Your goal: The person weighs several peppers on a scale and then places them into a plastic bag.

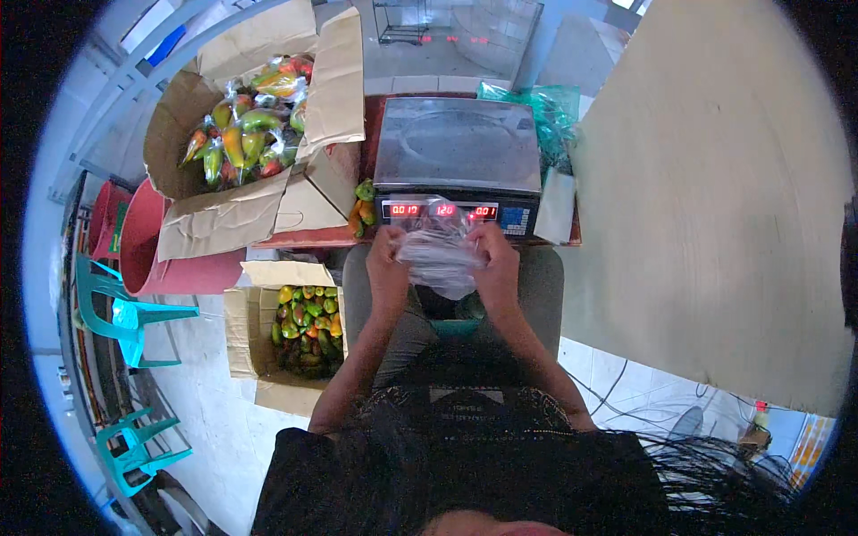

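Between my two hands, over my lap, is a bunch of clear plastic bags (440, 255). My left hand (388, 268) pinches its left edge and my right hand (497, 268) its right edge. Just beyond stands a weighing scale (458, 143) with a bare metal pan and lit red digits; the bags overlap the lower edge of its front panel. Left of the scale lie a few loose green and orange peppers (364, 213). A large open cardboard box (223, 223) at the far left holds peppers packed in clear bags (241, 134).
A lower cardboard box (243, 332) of loose peppers (308, 317) stands on the floor to my left. Beyond it are a red tub (147, 246) and turquoise plastic chairs (134, 322). A green plastic bag (556, 121) lies right of the scale. A pale board (715, 196) fills the right side.
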A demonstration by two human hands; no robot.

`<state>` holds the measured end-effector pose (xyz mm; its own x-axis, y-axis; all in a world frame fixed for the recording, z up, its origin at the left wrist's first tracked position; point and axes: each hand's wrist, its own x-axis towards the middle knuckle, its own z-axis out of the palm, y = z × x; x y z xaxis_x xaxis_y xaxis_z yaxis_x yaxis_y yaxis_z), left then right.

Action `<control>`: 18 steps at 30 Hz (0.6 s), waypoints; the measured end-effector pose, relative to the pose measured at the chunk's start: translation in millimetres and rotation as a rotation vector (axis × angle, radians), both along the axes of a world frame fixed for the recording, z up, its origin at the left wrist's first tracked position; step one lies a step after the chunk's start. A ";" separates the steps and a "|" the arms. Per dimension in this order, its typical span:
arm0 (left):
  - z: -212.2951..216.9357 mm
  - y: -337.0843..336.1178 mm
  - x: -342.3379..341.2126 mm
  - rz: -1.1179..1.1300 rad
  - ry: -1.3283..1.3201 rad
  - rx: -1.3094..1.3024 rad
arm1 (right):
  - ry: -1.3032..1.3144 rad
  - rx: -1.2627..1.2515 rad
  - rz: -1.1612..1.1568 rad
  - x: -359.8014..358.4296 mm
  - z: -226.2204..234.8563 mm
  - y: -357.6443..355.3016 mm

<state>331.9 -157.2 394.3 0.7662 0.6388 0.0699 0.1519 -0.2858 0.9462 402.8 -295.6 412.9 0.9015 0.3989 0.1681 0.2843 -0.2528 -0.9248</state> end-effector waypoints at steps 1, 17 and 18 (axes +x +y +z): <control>4.0 0.4 3.6 0.053 -0.073 -0.047 | -0.007 -0.188 0.038 -2.6 2.4 -1.1; -18.3 9.5 17.1 0.045 -0.066 0.013 | 0.724 0.776 0.103 -0.4 -1.1 -1.5; -23.6 13.3 18.2 0.049 -0.065 0.014 | 0.726 0.776 0.107 -2.0 -3.8 -0.7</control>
<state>350.1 -143.9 370.7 0.7274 0.6741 0.1280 0.1043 -0.2930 0.9504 400.9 -296.3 409.1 0.8544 0.4966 -0.1532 -0.4136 0.4711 -0.7791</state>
